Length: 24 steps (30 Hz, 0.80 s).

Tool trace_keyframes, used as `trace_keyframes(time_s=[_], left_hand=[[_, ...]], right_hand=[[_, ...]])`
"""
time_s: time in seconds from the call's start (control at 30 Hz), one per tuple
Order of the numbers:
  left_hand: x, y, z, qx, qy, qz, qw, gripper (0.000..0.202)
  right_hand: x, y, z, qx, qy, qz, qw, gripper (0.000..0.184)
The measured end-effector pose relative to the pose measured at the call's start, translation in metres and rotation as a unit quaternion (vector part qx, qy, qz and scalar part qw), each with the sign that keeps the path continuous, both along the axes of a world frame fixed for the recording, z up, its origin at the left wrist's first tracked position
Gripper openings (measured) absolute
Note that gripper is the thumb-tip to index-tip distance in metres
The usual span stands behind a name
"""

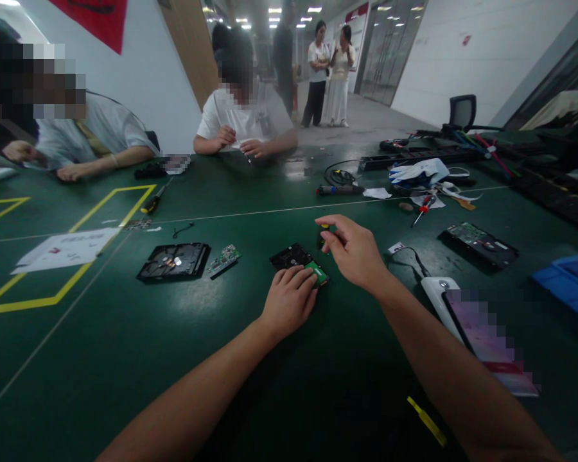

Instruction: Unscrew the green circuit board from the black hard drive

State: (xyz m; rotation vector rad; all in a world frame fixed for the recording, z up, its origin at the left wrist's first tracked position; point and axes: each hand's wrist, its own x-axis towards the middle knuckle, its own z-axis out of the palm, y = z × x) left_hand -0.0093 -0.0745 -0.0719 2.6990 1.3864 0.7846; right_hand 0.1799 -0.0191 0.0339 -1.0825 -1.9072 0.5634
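A hard drive with a green circuit board at its near right corner lies on the table in front of me. My left hand rests over its near side, fingers curled and holding it down. Above the drive's right end, my right hand pinches a short screwdriver with a black and yellow handle, held upright between thumb and index finger. Its tip is too dark to make out. Left of the drive sit a loose circuit board and another black hard drive.
To the right are a further hard drive, a white device with a screen, a blue bin and a red screwdriver. Gloves and cables lie farther back. Two people sit across the table; a yellow strip lies near me.
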Motion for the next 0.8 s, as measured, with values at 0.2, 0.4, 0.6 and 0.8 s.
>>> trace_keyframes(time_s=[0.2,0.4,0.6,0.8], left_hand=[[0.0000,0.0003,-0.0006,0.001,-0.003,0.000,1.000,0.035],[-0.0003,0.0005,-0.0009,0.003,0.000,0.000,1.000,0.035],[-0.0007,0.0007,-0.0008,0.004,0.002,0.001,1.000,0.036],[-0.0004,0.0006,-0.0004,0.000,0.002,0.000,1.000,0.036]], right_hand=[[-0.0004,0.0009,0.0001,0.048,-0.026,-0.025,0.998,0.020],[0.0000,0.0002,0.0006,0.038,-0.024,0.006,0.999,0.026],[-0.0026,-0.0010,-0.0010,0.019,-0.014,0.001,1.000,0.031],[-0.0005,0.0006,0.0007,0.049,-0.035,0.005,0.998,0.018]])
